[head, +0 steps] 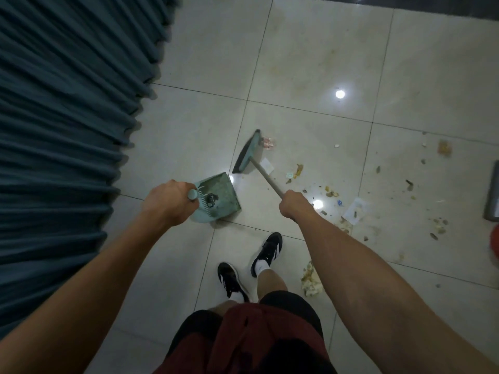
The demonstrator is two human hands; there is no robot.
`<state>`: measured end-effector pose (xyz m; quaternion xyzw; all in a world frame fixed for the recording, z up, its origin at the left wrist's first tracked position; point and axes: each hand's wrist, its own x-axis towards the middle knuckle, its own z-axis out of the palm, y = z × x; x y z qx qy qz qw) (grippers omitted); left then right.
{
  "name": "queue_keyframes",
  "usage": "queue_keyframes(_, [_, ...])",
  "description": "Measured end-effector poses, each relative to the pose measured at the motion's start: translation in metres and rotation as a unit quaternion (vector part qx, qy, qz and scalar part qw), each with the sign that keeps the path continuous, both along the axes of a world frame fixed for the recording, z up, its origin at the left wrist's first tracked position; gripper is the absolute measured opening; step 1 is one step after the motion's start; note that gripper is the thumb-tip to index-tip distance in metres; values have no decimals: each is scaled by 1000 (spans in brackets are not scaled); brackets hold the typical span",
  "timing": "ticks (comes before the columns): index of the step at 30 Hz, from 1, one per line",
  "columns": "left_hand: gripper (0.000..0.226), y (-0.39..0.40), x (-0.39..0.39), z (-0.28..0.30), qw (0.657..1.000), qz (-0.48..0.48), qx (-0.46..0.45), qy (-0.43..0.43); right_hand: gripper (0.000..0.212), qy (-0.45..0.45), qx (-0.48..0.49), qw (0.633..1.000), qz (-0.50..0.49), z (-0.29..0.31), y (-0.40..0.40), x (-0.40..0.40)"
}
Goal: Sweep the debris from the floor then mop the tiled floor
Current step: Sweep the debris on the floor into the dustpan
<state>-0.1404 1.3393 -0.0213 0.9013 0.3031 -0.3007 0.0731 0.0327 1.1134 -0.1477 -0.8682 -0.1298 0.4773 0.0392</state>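
Hands [164, 202] hold dustpan [220, 195]; broom [247, 152].

Blk shorts [291, 306], blk/wht sneakers [267, 252]

No legible text or labels anywhere

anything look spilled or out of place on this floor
Yes. Scraps and paper bits lie scattered over the tiles right of the broom, and a crumpled wad sits beside the right arm. The dustpan holds little.
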Motion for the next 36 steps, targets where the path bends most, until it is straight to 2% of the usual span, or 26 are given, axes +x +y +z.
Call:
queue_keyframes(12, [17, -32, 18, -2, 994, -102, -32, -27, 33, 11, -43, 988, -146, 16, -101, -85])
queue_keyframes(18, [15, -52, 10, 0, 985, -159, -46, -50, 41, 0, -94, 976, -197, 26, -147, -143])
queue_keyframes(22, [16, -65, 4, 2, 978, -194, -53, -60, 39, 2, -125, 964, -234, 30, -173, -177])
queue_keyframes(27, [18, -79, -3, 3, 966, -241, -50, -79, 27, -35, -151, 950, -273, 35, -201, -213])
queue_keyframes(31, [18, -90, -6, 5, 956, -277, -51, -87, 30, -30, -158, 941, -298, 40, -216, -241])
queue_keyframes(36, [17, -101, -5, 8, 948, -300, -46, -100, 31, -69, -139, 928, -338, 49, -221, -261])
